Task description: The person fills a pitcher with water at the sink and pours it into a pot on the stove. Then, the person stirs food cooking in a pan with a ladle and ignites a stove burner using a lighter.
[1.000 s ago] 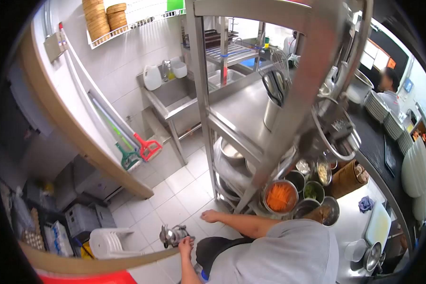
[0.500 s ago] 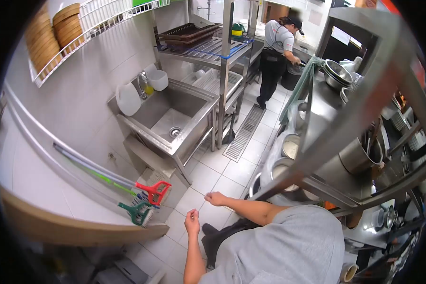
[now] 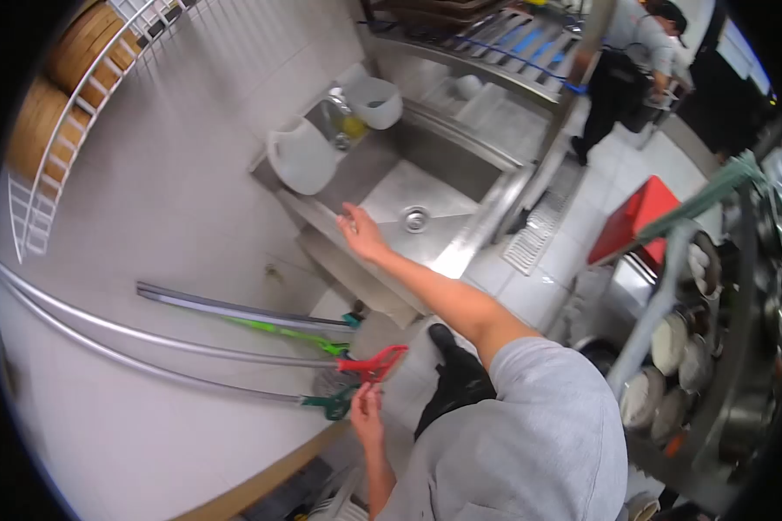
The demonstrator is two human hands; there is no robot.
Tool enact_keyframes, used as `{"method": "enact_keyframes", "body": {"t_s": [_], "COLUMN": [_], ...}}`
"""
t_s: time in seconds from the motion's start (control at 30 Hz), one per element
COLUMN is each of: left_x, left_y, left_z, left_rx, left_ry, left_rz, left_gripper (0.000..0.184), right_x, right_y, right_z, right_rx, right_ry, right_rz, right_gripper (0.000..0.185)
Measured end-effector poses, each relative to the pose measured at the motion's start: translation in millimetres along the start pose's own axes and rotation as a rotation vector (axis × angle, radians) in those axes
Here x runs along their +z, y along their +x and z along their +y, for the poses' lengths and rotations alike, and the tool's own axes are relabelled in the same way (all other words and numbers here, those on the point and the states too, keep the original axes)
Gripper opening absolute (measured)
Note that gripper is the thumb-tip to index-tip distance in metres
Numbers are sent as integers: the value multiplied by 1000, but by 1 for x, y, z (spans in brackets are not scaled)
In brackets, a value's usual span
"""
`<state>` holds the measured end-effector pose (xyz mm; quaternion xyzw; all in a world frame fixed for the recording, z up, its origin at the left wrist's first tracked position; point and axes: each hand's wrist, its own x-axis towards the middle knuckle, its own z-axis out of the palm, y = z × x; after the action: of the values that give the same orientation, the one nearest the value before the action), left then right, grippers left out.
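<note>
My right hand (image 3: 361, 234) reaches over the front edge of a steel sink (image 3: 473, 252), its fingers loosely extended with nothing in them. Beneath it the basin shows a round drain. At the sink's back corner are a white plastic jug-like container (image 3: 302, 158), a tap (image 3: 339, 100) and a second white container (image 3: 374, 102). Lower down, my left hand (image 3: 367, 415) is beside a green plastic head (image 3: 332, 405) on a long metal pole; its fingers are apart, and whether they touch is unclear. A red plastic head (image 3: 375, 363) on another pole lies just above that hand.
Bamboo steamers (image 3: 96, 52) sit in a white wire rack (image 3: 69, 139) on the wall. Beyond the sink, a co-worker (image 3: 621, 69) stands near a floor drain grate (image 3: 543, 230). To the right are a red box-like object (image 3: 636, 221), a green cloth (image 3: 704, 200) and several containers.
My view has turned and come closer to the sink. My right hand has moved out over the sink's front edge. My left hand is now beside the green head.
</note>
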<state>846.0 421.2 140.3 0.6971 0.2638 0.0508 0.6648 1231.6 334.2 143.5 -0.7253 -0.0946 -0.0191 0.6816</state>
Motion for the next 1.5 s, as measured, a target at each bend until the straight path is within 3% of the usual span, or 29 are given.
{"method": "enact_keyframes", "body": {"t_s": [0.2, 0.33, 0.4, 0.43, 0.57, 0.6, 0.67, 0.73, 0.8, 0.9, 0.97, 1.07, 1.2, 1.37, 1.5], "left_x": [2, 2, -17, -12, 12, 16, 3, 7, 30, 18, 19, 31, 40, 61, 93], "left_y": [36, 72, 92, 103, 112, 113, 122, 123, 113, 138, 142, 127, 107, 71, 19], "left_z": [44, 66, 47, 48, 85, 89, 61, 61, 93, 64, 77, 115, 114, 63, 17], "left_rx": [-58, -53, 71, 78, -231, -305, -227, -137, 209, 154, 266, 366, 430, 396, 100], "left_ry": [63, 118, 434, 439, 139, 59, 117, 177, 382, 128, 59, 54, 65, 142, 258], "left_rz": [131, 118, 22, -10, -121, -149, -189, -238, -165, -285, -308, -345, -511, -778, -1091], "left_gripper": [34, 33, 39, 39, 36, 35, 34, 33, 35, 30, 27, 27, 29, 39, 36], "right_x": [83, 127, 149, 136, 103, 100, 74, 30, 10, -27, -46, -79, -113, -142, -161], "right_y": [179, 239, 261, 258, 243, 238, 225, 199, 173, 105, 50, -38, -173, -353, -487], "right_z": [-1, -24, -34, -52, -84, -80, -79, -85, -88, -107, -123, -155, -181, -228, -228], "right_rx": [37, 28, 99, 171, 384, 386, 377, 399, 354, 331, 298, 153, 155, 222, 337], "right_ry": [-89, 102, 121, 192, 327, 203, 74, -14, -101, -164, -227, -295, -382, -340, -438], "right_rz": [224, 133, 203, 165, 91, 162, 257, 207, 286, 259, 344, 425, 488, 655, 827], "right_gripper": [64, 71, 84, 86, 88, 85, 83, 76, 69, 63, 56, 53, 50, 45, 45]}}
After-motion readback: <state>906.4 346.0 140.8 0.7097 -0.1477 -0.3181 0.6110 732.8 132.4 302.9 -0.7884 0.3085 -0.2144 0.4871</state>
